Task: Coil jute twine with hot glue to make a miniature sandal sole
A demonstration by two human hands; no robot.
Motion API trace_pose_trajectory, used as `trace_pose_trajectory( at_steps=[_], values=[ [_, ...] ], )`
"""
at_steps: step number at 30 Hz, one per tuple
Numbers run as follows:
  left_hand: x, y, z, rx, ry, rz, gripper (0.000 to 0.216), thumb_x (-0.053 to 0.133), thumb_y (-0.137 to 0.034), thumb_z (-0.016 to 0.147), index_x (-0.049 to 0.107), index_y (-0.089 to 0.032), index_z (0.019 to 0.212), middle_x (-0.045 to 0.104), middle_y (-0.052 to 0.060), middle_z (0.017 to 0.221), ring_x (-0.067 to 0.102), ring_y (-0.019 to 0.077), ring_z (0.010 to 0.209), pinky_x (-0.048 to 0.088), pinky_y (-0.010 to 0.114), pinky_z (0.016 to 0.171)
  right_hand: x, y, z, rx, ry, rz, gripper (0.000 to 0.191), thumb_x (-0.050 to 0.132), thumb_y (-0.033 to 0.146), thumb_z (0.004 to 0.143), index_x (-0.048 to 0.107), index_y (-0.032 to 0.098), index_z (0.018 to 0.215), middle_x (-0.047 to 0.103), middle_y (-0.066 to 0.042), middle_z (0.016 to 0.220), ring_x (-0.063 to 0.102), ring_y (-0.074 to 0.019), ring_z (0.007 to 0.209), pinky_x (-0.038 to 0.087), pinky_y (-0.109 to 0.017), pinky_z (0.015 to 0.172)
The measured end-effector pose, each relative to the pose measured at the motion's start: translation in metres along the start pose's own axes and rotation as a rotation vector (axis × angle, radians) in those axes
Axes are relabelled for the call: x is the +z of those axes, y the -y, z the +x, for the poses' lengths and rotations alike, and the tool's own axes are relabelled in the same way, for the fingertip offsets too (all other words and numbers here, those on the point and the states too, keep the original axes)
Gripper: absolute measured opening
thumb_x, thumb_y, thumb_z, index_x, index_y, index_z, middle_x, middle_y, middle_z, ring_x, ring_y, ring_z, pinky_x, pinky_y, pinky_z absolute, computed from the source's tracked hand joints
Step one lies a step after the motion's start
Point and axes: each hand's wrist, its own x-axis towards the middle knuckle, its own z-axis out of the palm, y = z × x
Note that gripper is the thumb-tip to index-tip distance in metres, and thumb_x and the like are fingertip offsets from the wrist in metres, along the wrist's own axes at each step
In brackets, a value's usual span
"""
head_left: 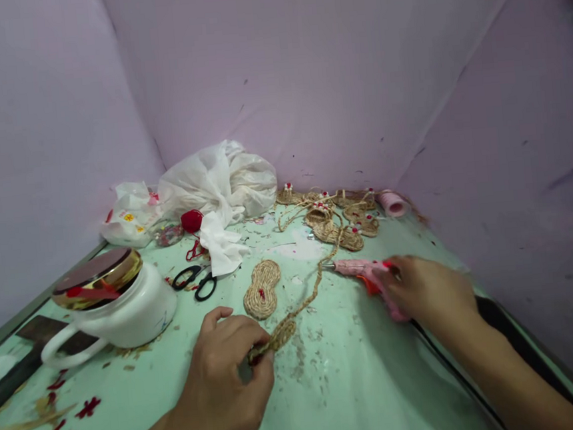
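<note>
My left hand (225,374) pinches the coiled end of a jute rope (282,331) against the pale green table (360,369). From there the rope runs up and right toward a pile of small woven jute sandals (340,220) at the back. A finished flat jute sole (262,289) lies just beyond my left fingers. My right hand (426,290) is closed around the handle of a pink glue gun (359,269), whose nozzle points left near the rope.
A white lidded mug with a gold lid (116,297) stands at the left. Black scissors (196,281), red thread (192,220), crumpled white plastic bags (218,184) and a pink spool (392,203) lie at the back. Pink walls close in behind and at the right.
</note>
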Motion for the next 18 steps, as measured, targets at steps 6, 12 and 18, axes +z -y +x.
trace_pose_trajectory(
  at_steps=[6,12,18],
  values=[
    [-0.001,0.002,0.001,-0.002,0.022,0.035,0.009,0.052,-0.013,0.074,0.055,-0.021,0.077,0.062,-0.001,0.07,0.057,0.0138,0.065,0.034,0.04,0.093,0.019,0.053,-0.03,-0.908,0.07,0.008,0.03,0.038,0.017,0.092,0.059,0.021,0.113,0.066,-0.007,0.114,0.047,-0.0236,0.122,0.024,-0.051,0.106],
    [-0.002,0.006,0.004,0.011,0.009,0.064,0.008,0.052,-0.013,0.075,0.054,-0.02,0.077,0.06,-0.003,0.067,0.056,0.0124,0.062,0.034,0.039,0.091,0.031,0.06,-0.029,-0.955,0.118,-0.136,0.02,0.048,0.02,0.089,0.068,0.021,0.086,0.07,-0.002,0.078,0.061,-0.0213,0.092,0.015,-0.055,0.106],
    [0.002,0.005,0.006,-0.094,-0.015,0.113,0.008,0.052,-0.017,0.075,0.058,-0.02,0.07,0.062,-0.003,0.063,0.056,0.0134,0.059,0.036,0.04,0.087,0.04,0.055,-0.046,-0.897,0.053,-0.074,0.021,0.052,0.023,0.087,0.07,0.02,0.078,0.067,-0.001,0.067,0.061,-0.0148,0.065,0.041,-0.03,0.071]
  ],
)
